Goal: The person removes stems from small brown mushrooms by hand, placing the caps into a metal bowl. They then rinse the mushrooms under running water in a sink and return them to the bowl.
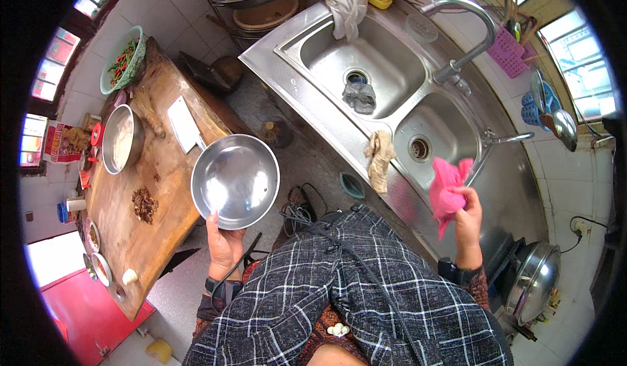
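My left hand (225, 251) grips the near rim of a shiny round metal bowl (240, 175), its thumb over the edge. A small dark speck shows inside the bowl on the right. Bunched in my right hand (468, 219) is a bright pink cloth (448, 194), held up over the front edge of the steel double sink (411, 189). Between the two hands, a tan rag (380, 162) hangs on the sink's front rim. Beyond the bowl, a cleaver (183, 123) lies flat on the thick wooden board (181, 179), its handle partly hidden by the bowl.
Another metal bowl (122, 138) with pale contents and a pile of dark brown pieces (145, 204) sit on the wood. A green basket (122, 62) holds red and green chillies. A grey wad (360, 96) lies by the left basin's drain. The faucet (465, 47) arches above. Cables (299, 214) lie on the floor.
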### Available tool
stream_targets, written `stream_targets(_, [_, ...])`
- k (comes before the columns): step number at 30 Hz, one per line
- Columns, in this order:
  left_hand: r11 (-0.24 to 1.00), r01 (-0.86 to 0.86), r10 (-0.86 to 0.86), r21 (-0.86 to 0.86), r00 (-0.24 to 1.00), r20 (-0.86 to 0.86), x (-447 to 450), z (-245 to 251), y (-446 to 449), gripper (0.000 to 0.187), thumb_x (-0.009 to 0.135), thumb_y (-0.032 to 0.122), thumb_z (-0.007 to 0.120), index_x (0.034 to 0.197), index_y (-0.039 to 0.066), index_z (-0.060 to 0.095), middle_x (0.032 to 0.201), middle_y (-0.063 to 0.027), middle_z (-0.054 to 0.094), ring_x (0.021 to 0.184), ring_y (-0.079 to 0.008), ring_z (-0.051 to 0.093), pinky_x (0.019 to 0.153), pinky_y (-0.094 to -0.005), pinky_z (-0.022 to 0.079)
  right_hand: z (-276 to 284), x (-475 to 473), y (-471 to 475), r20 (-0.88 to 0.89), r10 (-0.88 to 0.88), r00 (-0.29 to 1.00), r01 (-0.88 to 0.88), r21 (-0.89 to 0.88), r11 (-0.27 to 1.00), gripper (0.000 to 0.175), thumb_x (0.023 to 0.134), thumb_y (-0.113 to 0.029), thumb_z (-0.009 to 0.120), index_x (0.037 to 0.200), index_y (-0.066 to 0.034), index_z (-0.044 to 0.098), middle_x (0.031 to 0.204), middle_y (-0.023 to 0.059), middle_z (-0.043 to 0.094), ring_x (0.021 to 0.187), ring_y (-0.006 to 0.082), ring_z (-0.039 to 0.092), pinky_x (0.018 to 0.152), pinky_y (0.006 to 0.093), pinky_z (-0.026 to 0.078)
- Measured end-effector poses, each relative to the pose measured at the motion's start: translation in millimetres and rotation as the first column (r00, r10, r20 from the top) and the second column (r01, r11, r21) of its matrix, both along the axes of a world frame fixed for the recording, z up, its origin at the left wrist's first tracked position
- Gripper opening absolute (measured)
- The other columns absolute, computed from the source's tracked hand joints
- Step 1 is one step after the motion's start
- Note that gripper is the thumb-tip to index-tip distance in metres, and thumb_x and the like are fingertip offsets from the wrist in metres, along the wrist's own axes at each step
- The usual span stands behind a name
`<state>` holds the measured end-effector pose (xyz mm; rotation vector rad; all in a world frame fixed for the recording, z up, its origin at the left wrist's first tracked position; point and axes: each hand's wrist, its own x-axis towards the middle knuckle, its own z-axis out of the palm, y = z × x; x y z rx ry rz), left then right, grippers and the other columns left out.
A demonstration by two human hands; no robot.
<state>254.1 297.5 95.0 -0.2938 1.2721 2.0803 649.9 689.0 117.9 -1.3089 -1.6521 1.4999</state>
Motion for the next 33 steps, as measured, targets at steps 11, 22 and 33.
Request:
stream_targets(11, [0.999,0.036,-0.036,-0.001,0.998,0.055,-99,-19,-20,0.058,0.106,0.046,0.058,0.150,0.009,0.050,0.144,-0.0073,0.062,0.128,-0.0234,0.063,0.102,-0.0415,0.056,-91,-339,-20,0.660,0.409,0.630,-0.764,0.433,0.478,0.054,0.082,0.009,0.062,0.132,-0.0112,0.071,0.151,0.0214,0.057,0.123,0.0465,0.059,0.108,0.0497,0.051])
stream_targets(22, [0.983,0.185,-0.185,0.008,0.982,0.050,-153,-23,12,0.061,0.106,0.046,0.057,0.153,0.009,0.047,0.149,-0.0089,0.057,0.131,-0.0260,0.061,0.108,-0.0450,0.052,-107,-463,-1,0.732,0.412,0.542,-0.805,0.311,0.505,0.058,0.084,0.002,0.065,0.138,-0.0177,0.069,0.153,0.0166,0.054,0.117,0.0448,0.060,0.107,0.0481,0.054])
stream_targets(33, [0.867,0.498,-0.493,0.017,0.862,-0.115,-169,18,189,0.053,0.108,0.044,0.055,0.149,0.010,0.052,0.139,-0.0071,0.063,0.125,-0.0223,0.064,0.103,-0.0417,0.054,-67,-308,163,0.268,0.094,0.959,-0.201,0.410,0.890,0.036,0.096,-0.024,0.070,0.128,-0.0070,0.074,0.127,0.0219,0.073,0.119,0.0382,0.069,0.105,0.0425,0.053])
